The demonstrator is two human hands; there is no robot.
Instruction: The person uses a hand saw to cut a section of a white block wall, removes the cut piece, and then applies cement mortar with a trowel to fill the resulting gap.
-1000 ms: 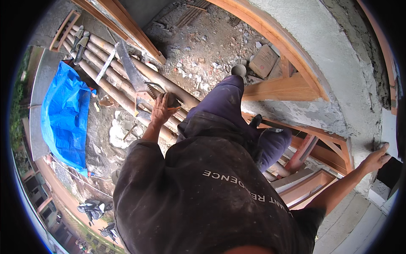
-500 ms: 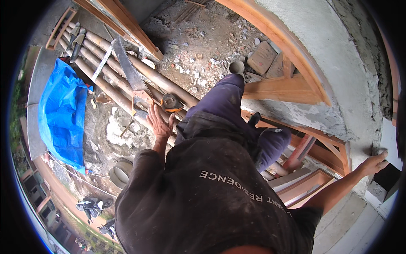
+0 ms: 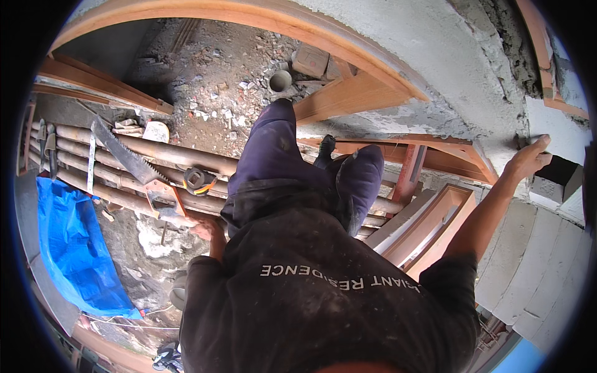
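Note:
My left hand (image 3: 205, 228) is low on the near bamboo pole (image 3: 134, 200), its fingers bent over it and partly hidden. Just beyond it a handsaw (image 3: 127, 155) with an orange-and-white handle lies across the poles. To the saw's right sits a black-and-orange tape measure (image 3: 199, 181). Out to the far right, my right hand (image 3: 528, 158) has its fingers hooked on the wall edge (image 3: 521, 142), beside a dark gap under a white block (image 3: 556, 130). My right arm is stretched out.
Hammers (image 3: 48, 146) and a white metal rule (image 3: 91, 163) lie on the poles at left. A blue tarp (image 3: 78, 248) is below them. Wooden frames (image 3: 373, 93) and a grey wall (image 3: 435, 46) stand ahead and right. Rubble (image 3: 217, 93) and a bucket (image 3: 280, 81) lie beyond my knees.
The view has turned, and the saw and poles now appear further left and lower. My left hand's spread fingers have bent over the pole. My right hand stays at the wall edge.

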